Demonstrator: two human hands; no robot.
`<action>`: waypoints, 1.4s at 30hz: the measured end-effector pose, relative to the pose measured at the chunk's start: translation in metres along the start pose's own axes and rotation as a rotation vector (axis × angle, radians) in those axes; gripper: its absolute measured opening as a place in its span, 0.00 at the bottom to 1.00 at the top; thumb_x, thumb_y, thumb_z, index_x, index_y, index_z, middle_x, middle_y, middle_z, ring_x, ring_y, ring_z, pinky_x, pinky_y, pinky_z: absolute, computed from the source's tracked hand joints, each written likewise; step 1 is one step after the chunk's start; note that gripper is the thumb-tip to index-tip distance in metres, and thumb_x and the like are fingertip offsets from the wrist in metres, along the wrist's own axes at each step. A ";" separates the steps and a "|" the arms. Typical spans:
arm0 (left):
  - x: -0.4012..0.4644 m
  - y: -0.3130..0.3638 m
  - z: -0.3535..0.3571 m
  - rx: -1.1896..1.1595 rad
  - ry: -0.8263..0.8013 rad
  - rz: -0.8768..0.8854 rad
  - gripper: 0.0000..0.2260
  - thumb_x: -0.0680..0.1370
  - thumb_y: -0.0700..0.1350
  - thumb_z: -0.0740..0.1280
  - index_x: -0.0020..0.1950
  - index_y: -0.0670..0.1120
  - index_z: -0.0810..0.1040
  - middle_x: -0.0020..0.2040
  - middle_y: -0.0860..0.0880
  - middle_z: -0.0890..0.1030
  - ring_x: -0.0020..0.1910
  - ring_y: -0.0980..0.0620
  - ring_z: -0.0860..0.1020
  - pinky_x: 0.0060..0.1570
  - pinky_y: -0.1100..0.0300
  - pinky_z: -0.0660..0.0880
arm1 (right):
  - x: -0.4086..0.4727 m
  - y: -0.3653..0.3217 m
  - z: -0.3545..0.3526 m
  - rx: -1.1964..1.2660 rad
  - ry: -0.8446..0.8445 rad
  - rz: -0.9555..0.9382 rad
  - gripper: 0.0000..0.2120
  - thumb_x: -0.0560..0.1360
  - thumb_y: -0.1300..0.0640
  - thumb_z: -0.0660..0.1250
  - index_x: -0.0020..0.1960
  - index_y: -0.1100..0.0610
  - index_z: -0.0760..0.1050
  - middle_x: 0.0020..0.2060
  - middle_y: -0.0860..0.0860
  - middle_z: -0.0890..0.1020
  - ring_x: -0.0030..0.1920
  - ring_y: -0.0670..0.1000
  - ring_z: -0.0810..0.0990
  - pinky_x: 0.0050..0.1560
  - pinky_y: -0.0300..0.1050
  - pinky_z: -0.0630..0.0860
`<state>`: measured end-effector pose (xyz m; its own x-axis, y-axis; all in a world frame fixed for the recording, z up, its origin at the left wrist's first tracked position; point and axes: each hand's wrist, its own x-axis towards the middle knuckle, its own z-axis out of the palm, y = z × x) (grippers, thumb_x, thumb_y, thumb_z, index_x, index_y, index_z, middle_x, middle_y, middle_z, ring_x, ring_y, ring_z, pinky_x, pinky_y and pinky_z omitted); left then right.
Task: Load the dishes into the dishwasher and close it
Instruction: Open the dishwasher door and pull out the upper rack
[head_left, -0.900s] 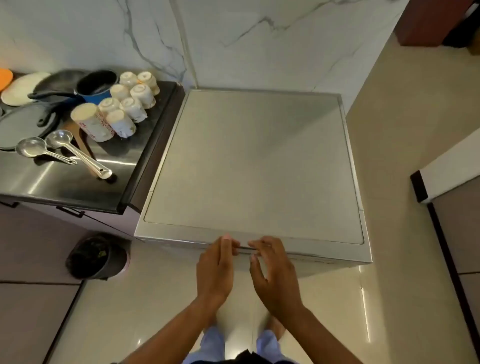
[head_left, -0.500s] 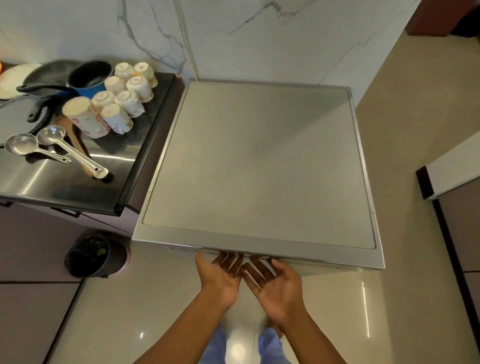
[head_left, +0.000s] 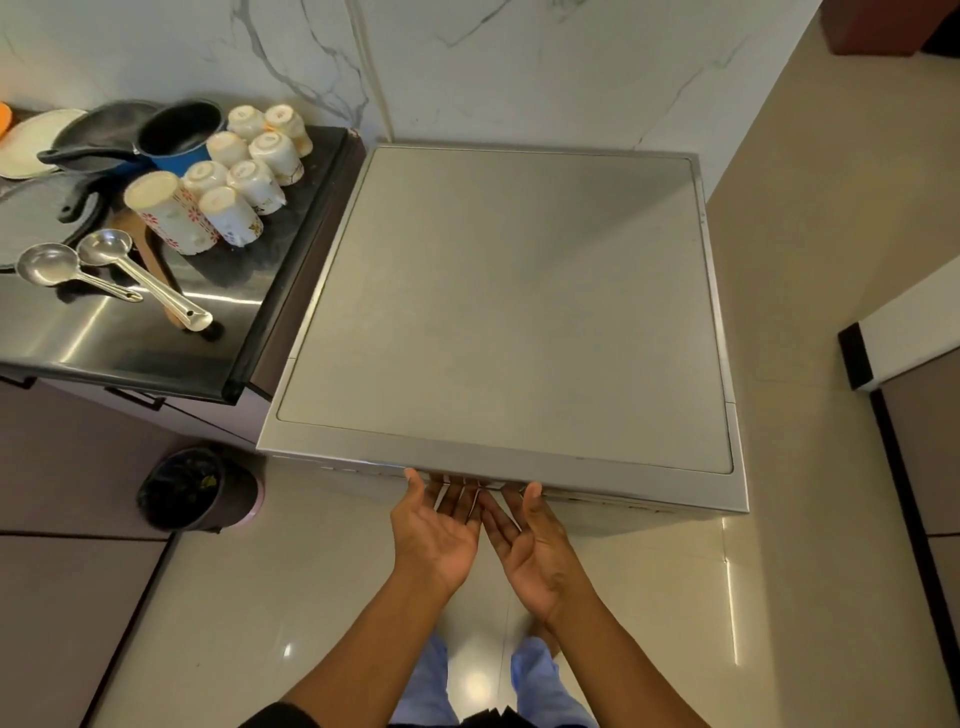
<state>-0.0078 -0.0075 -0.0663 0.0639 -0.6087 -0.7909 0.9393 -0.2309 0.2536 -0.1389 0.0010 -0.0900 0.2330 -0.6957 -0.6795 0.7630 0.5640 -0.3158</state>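
Palms up, left hand (head_left: 436, 535) and right hand (head_left: 535, 545) side by side, fingertips tucked under the dishwasher (head_left: 498, 312) front lip. Grasp on handle hidden. Cups (head_left: 244, 171) and ladles (head_left: 130, 270) on counter (head_left: 104, 343).

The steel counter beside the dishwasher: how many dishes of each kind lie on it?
Upturned white floral cups: 8
Shiny steel ladles: 2
Black pans: 2
Blue saucepan: 1
Round dark griddle: 1
Cream plate: 1
Brown wooden spatula: 1
Total: 16
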 end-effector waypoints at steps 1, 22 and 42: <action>0.000 -0.003 0.001 0.004 0.005 0.015 0.22 0.76 0.60 0.71 0.60 0.45 0.79 0.49 0.43 0.82 0.57 0.43 0.78 0.74 0.46 0.69 | 0.000 0.000 0.001 -0.002 0.004 -0.002 0.31 0.76 0.48 0.70 0.75 0.61 0.71 0.70 0.58 0.79 0.68 0.59 0.80 0.67 0.52 0.77; 0.007 -0.005 -0.004 0.130 -0.013 0.024 0.31 0.73 0.68 0.67 0.64 0.44 0.79 0.53 0.40 0.85 0.59 0.43 0.82 0.54 0.49 0.81 | -0.006 0.010 0.011 0.042 0.129 -0.078 0.29 0.71 0.48 0.76 0.66 0.65 0.78 0.60 0.63 0.84 0.58 0.59 0.86 0.53 0.48 0.85; -0.022 0.083 -0.051 2.341 0.002 1.314 0.28 0.69 0.73 0.70 0.55 0.52 0.75 0.50 0.50 0.77 0.51 0.49 0.74 0.53 0.52 0.73 | -0.045 0.010 -0.016 -2.232 0.417 -0.986 0.28 0.77 0.35 0.67 0.70 0.50 0.73 0.64 0.52 0.75 0.65 0.55 0.73 0.69 0.55 0.69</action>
<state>0.0858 0.0255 -0.0560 -0.0341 -0.9966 0.0748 -0.9866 0.0455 0.1569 -0.1516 0.0456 -0.0733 0.0841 -0.9942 0.0664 -0.9753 -0.0958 -0.1990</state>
